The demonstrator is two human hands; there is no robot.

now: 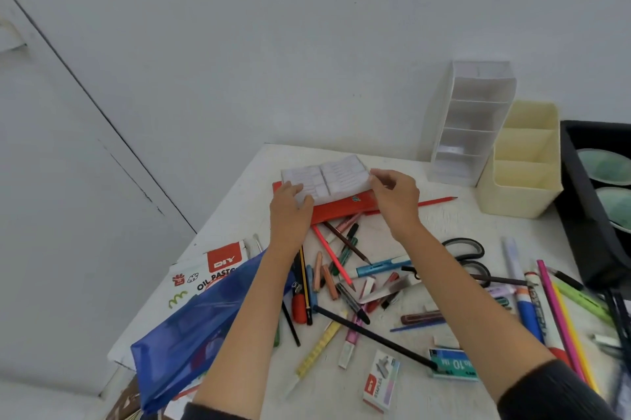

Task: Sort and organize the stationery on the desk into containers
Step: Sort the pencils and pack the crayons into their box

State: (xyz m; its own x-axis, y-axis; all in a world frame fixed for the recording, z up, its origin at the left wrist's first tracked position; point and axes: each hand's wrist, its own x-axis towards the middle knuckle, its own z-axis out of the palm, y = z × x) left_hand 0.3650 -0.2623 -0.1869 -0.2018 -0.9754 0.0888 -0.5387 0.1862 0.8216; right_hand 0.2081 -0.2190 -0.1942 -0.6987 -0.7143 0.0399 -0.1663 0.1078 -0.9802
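Head view: white wrapped block of small boxes (324, 177), centre frame, near the far edge of the white desk (403, 158), overlying flat red case (341, 211). Left grip (290, 211) clasps its left corner; right grip (396, 194) pinches its right end. Bare desk separates it from white tiered plastic organiser (467, 132) and cream divided holder (522, 163), right of frame.

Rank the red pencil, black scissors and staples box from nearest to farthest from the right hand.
1. Red pencil: just right of the right hand, which pinches the white pack.
2. Black scissors: nearer the camera, farther right.
3. Staples box: at the near edge of the desk.
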